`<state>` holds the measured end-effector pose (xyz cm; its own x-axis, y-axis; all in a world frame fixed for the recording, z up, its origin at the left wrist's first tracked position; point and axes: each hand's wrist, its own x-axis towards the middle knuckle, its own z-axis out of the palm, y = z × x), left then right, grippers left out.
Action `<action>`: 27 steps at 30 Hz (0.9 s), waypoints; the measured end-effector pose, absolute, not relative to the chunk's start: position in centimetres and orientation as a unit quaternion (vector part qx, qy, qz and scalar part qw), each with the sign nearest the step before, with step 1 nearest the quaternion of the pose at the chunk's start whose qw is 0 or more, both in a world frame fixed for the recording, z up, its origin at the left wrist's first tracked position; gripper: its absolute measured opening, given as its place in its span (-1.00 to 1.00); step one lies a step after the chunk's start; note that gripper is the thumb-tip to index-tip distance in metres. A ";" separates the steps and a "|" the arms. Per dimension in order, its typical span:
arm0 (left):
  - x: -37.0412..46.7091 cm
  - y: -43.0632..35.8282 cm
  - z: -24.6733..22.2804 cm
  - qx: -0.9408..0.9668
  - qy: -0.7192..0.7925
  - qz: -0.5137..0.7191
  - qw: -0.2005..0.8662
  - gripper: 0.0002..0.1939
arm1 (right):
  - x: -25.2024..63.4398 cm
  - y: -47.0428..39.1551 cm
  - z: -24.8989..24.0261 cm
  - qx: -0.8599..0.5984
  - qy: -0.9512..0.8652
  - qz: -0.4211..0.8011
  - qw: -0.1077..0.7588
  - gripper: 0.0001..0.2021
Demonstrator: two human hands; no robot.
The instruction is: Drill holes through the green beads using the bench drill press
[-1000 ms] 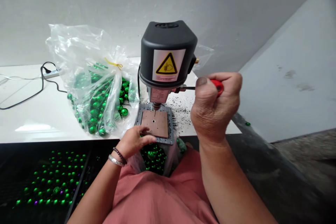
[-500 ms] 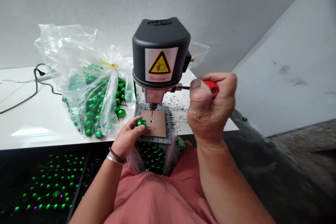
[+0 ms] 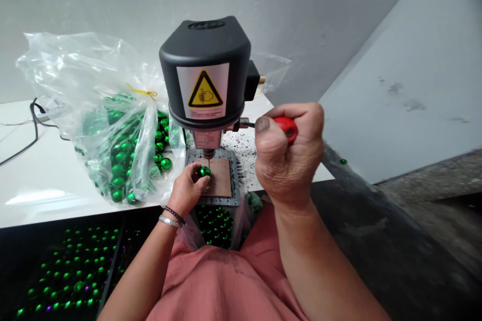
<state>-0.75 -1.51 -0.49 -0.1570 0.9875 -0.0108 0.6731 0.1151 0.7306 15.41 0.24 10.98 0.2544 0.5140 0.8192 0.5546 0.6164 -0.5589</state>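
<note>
Between the thumb and fingers of my left hand (image 3: 188, 188) is a shiny green ball (image 3: 205, 172). It sits over the brown square board (image 3: 220, 180) on the base of a black drill press (image 3: 206, 70), just below the thin drill bit (image 3: 209, 162). My right hand (image 3: 289, 155) is wrapped round the red knob (image 3: 286, 129) of the lever on the press's right side. The ball covers the board's hole, and whether the bit touches the ball I cannot tell.
A tied clear plastic bag (image 3: 124, 145) of green balls lies left of the press on the white table (image 3: 41, 175). Dark shavings (image 3: 244, 153) are scattered at its right. More green balls (image 3: 214, 223) show below the table edge. A black cable (image 3: 35, 130) runs at far left.
My left hand has brought the green ball inward from the board's left edge to under the drill bit. My right hand keeps its hold on the knob. The view has shifted slightly.
</note>
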 end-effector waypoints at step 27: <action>-0.7 0.1 -1.6 0.633 0.663 0.305 0.260 -0.55 | 16.1 -1.2 8.4 -0.418 -0.660 -0.114 0.613 -0.91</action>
<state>-0.66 0.11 -1.58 -0.0645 0.9971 0.0414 0.6794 0.0135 0.7337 16.09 -1.16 8.41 0.1021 0.4131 0.9049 0.6917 0.6243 -0.3631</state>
